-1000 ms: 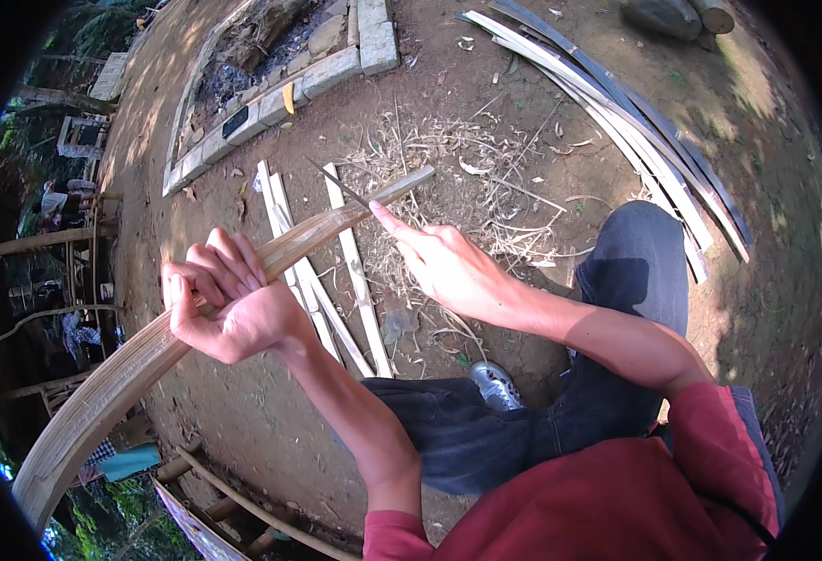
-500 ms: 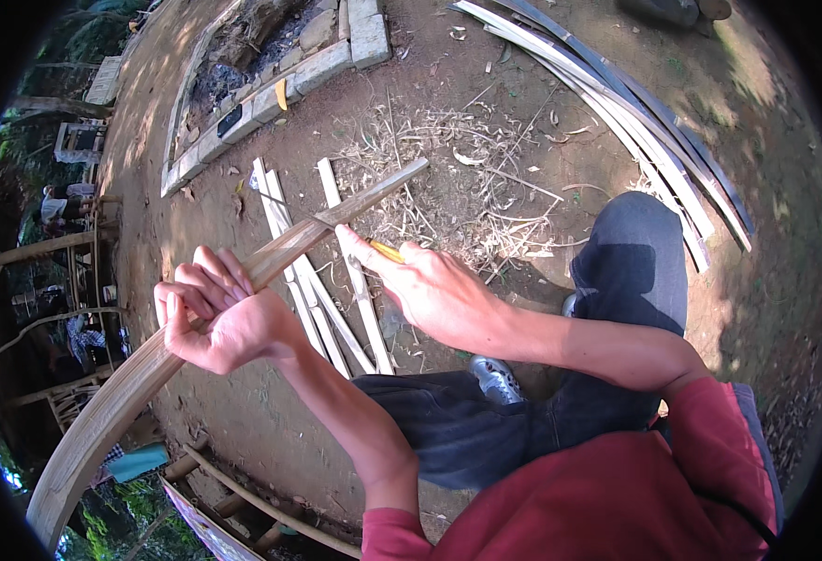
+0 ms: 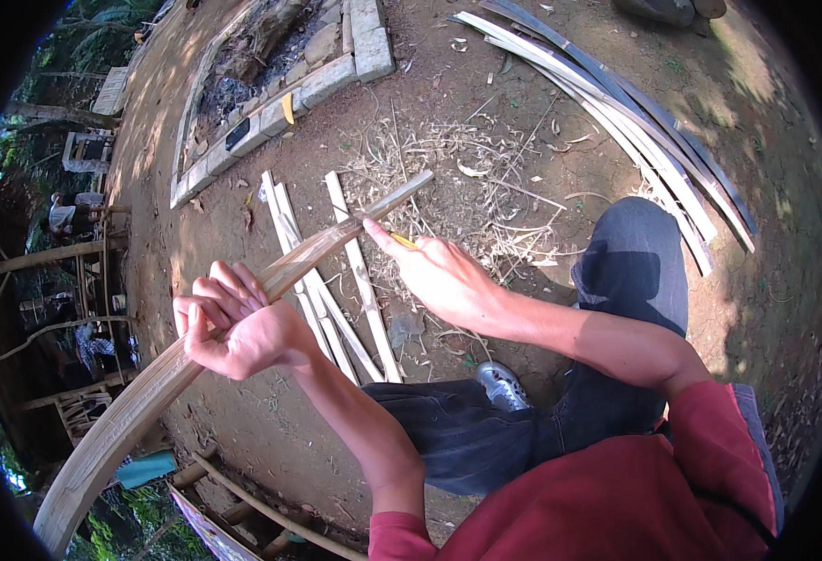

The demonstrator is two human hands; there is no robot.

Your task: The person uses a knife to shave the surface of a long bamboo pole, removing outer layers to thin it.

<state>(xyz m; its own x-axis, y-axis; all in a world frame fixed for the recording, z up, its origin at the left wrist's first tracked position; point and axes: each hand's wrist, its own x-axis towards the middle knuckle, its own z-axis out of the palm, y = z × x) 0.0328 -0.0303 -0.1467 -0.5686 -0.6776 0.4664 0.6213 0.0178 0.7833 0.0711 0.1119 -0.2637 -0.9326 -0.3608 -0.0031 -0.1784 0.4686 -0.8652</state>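
Daylight, hard sun with dappled shade; fisheye frame, dark vignette all round.
Sun patches glare on the dirt ground (image 3: 542,122) beyond the fingers (image 3: 378,232); mottled shadow left of them. Centre sharp; straight edges bow toward the rim.

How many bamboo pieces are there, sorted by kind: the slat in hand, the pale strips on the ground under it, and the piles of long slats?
Held bamboo slat: 1
Pale split strips on the ground: about 4
Piles of long slats: 1
Total: about 6
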